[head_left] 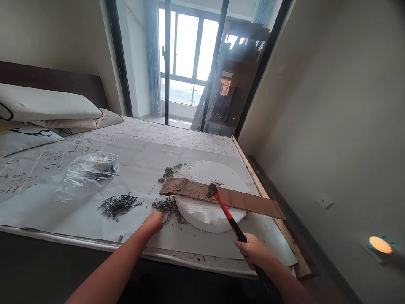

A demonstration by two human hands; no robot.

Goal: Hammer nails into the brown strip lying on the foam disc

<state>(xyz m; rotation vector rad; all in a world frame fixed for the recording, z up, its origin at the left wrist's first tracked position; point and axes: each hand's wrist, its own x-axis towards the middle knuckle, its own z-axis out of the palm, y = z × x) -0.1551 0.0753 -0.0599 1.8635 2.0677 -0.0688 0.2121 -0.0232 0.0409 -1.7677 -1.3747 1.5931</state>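
Note:
My right hand (253, 251) is wrapped round the black handle of a red and black hammer (226, 211). The hammer's head is over a brown cardboard strip (256, 203), which lies across a round white foam disc (202, 217). Small holes dot the strip's left part. Left of the disc, my left hand (154, 221) is closed, with a thin nail-like piece showing at its fingertips. Grey crumbled bits (166, 205) lie between this hand and the strip. Further left is a heap of nails (118, 205).
A clear plastic bag (93, 169) with dark contents lies behind the nails on the covered bed (133, 147). Pillows (50, 105) are at the far left. A wooden edge board (253, 173) runs along the right side, near the wall.

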